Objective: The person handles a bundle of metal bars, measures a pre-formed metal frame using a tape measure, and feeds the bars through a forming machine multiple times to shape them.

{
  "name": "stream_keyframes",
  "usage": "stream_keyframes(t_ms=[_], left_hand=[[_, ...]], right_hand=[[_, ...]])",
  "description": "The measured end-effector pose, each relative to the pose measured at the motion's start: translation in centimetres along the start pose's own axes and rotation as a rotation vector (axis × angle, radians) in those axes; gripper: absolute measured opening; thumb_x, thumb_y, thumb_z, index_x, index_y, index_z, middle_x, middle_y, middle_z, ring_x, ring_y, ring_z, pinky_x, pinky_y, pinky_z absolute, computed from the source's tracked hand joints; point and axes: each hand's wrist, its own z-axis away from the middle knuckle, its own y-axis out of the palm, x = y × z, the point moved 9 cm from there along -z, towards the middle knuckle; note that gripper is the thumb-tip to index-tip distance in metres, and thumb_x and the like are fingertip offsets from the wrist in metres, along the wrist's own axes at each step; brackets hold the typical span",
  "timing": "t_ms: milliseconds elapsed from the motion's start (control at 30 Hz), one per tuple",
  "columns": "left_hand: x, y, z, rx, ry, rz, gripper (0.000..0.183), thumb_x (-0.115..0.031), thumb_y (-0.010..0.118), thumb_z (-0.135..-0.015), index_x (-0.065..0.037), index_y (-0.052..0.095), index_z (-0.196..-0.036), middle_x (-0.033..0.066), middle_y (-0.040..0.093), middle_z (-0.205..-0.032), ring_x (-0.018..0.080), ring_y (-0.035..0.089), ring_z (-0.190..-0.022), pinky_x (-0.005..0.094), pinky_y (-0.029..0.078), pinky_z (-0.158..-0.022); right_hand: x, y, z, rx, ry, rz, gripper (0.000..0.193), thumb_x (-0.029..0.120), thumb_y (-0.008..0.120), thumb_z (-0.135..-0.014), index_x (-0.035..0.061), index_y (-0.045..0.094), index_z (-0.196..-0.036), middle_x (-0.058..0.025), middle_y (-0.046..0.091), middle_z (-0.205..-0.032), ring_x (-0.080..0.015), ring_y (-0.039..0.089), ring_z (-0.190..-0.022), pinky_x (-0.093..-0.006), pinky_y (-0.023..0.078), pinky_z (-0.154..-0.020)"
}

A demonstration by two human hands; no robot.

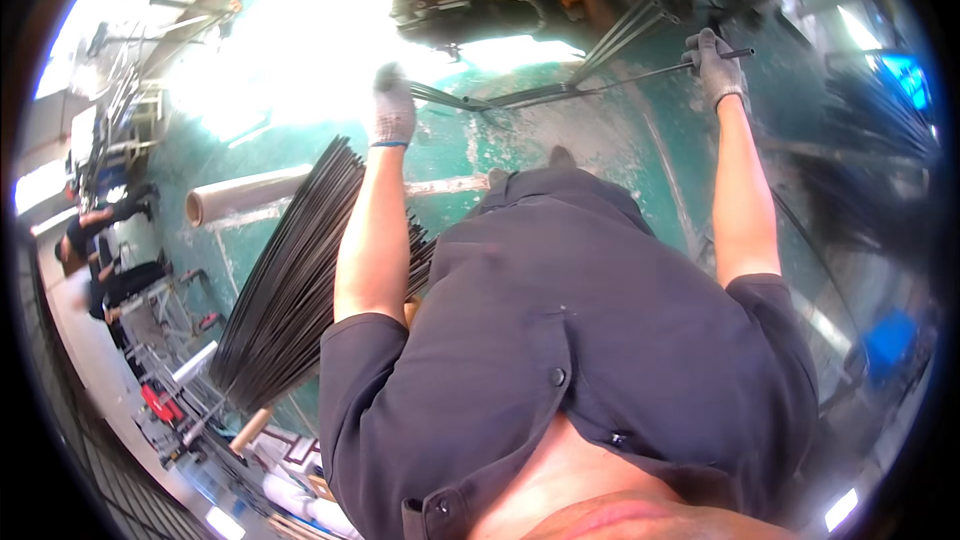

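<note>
Scuffed green floor (655,180) | right grey-gloved hand (716,72) closes round slim dark metal rod (738,54) near its end, likely for control, well right of fanned black-rod bundle (290,290) | left grey-gloved hand (392,112) just beyond bundle, glare hides its grip: can't tell

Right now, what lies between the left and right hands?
In the head view, thin dark rods lie between the left hand and the right hand.

Industrial workshop

Through my remote feed, I recognise a workshop: scuffed green floor (620,145), a sheaf of long black rods (290,290), one thick roll (250,194), grimy machinery (500,15) ahead, and people in dark clothing (130,285) beside metal frames (187,308) at left.
</note>
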Motion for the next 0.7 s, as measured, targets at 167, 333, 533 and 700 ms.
stream_keyframes(t_ms=[167, 333, 533, 700], left_hand=[[-1.3, 1.9, 0.0, -0.006, 0.009, -0.003, 0.02, -0.019, 0.077, -0.096, -0.002, 0.075, -0.108, 0.0126, 0.076, -0.104, 0.0241, 0.072, -0.098, 0.0382, 0.054, -0.094], [-2.1, 1.4, -1.7, -0.016, 0.105, -0.021, 0.028, -0.024, 0.072, -0.099, -0.002, 0.073, -0.116, 0.0154, 0.076, -0.111, 0.0314, 0.072, -0.105, 0.0425, 0.053, -0.097], [-3.8, 2.6, -1.6, 0.194, 0.213, -0.071, 0.029, -0.016, 0.048, -0.106, 0.001, 0.062, -0.124, 0.0262, 0.062, -0.129, 0.0423, 0.059, -0.12, 0.0481, 0.046, -0.105], [-3.4, 2.1, -2.2, 0.101, 0.16, 0.094, 0.027, -0.019, 0.061, -0.103, 0.002, 0.069, -0.119, 0.0199, 0.071, -0.116, 0.0337, 0.067, -0.108, 0.0435, 0.051, -0.099]], right_hand=[[-1.8, -9.5, 1.6, -0.35, -0.027, -0.176, 0.054, 0.053, 0.056, -0.11, 0.0035, 0.071, -0.094, -0.0048, 0.068, -0.072, -0.0165, 0.069, -0.065, -0.0322, 0.049, -0.06], [-4.8, -17.5, 4.9, -0.668, 0.137, 0.109, 0.056, 0.048, 0.054, -0.108, -0.0024, 0.075, -0.093, -0.0156, 0.079, -0.087, -0.0223, 0.074, -0.07, -0.0374, 0.055, -0.067], [-12.7, -26.6, 12.1, -1.046, 0.352, -0.112, 0.052, 0.041, 0.06, -0.094, -0.0073, 0.077, -0.093, -0.0191, 0.079, -0.092, -0.0307, 0.078, -0.078, -0.0426, 0.06, -0.078], [-12.1, -25.5, 21.5, -1.174, 0.461, -0.143, 0.053, 0.042, 0.058, -0.097, -0.0084, 0.075, -0.096, -0.0223, 0.078, -0.101, -0.0318, 0.078, -0.08, -0.046, 0.06, -0.08]])
